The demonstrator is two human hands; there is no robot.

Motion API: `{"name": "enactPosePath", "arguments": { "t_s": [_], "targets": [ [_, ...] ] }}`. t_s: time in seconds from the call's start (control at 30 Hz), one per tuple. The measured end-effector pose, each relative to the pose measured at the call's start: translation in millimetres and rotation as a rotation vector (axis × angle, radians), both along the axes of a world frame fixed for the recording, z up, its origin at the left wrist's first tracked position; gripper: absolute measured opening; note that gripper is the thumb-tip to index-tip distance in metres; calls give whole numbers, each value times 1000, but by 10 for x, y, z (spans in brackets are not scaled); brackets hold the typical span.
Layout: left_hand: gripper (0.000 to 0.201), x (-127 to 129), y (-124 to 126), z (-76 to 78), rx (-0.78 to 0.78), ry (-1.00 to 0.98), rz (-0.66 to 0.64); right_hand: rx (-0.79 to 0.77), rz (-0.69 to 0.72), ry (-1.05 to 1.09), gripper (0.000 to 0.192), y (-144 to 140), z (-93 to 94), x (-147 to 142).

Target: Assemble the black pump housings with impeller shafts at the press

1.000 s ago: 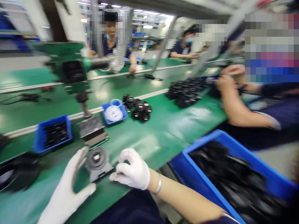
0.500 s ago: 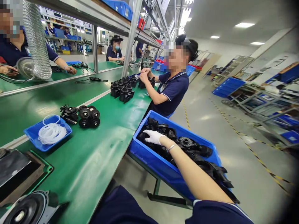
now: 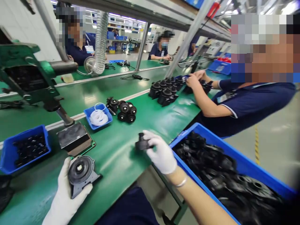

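My left hand (image 3: 64, 190), in a white glove, grips a round black plastic housing (image 3: 81, 171) with a flat foot and a pale centre, above the green bench. My right hand (image 3: 161, 151), gloved too, is closed on a small dark plastic part (image 3: 142, 143) over the bench's front edge; its exact kind is blurred. Beside my right forearm stands a large blue crate (image 3: 199, 178) full of black plastic parts (image 3: 217, 159). Farther back on the bench, black wheel-like parts (image 3: 127, 112) sit next to a small blue tray (image 3: 88, 112) of white rings (image 3: 98, 117).
A green press (image 3: 30, 75) stands at the left, over a metal block (image 3: 72, 137). Near it is a blue bin (image 3: 48, 147) of small black pieces. Several black housings (image 3: 164, 90) stand near a co-worker (image 3: 253, 109) at the right. Other people sit across the bench.
My right hand has come out of the crate and moved left over the bench with a small dark part. My left hand has come into view with the round housing. The view has swung left.
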State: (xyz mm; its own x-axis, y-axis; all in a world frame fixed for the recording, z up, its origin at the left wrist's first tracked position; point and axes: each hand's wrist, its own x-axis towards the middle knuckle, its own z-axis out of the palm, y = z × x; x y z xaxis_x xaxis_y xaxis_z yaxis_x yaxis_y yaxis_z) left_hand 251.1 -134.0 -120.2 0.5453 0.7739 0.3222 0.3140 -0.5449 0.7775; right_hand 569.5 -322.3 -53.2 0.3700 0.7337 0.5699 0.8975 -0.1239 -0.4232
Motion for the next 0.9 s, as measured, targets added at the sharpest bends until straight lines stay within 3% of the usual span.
{"name": "enactPosePath", "arguments": {
  "t_s": [0.1,0.2,0.3,0.4,0.5,0.6,0.7,0.77,0.83,0.9],
  "targets": [
    [99,-11,-78,102,-102,97,-31,14,353,-66,22,362,-325,-335],
    [98,-11,-117,179,-202,132,-54,-148,410,-163,23,393,-431,-398],
    [98,-2,-125,206,-237,134,-76,-237,467,-199,19,273,-333,-338],
    [98,-6,-111,212,-237,132,-94,-286,476,-25,22,219,-150,-315],
    [100,-22,-81,237,-274,111,-148,-326,424,192,46,346,-19,-333],
    [102,-20,-57,295,-378,81,-195,-439,550,151,67,609,-1,-345],
    [106,22,-65,359,-445,43,-202,-460,741,-7,53,856,-68,-336],
    [109,66,-84,388,-455,17,-184,-444,794,-62,51,969,-122,-309],
    [114,109,-100,410,-466,-2,-148,-436,770,-63,50,1053,-139,-271],
    [120,139,-102,438,-497,-22,-129,-414,658,-2,40,1129,-79,-252]
  ]
}}
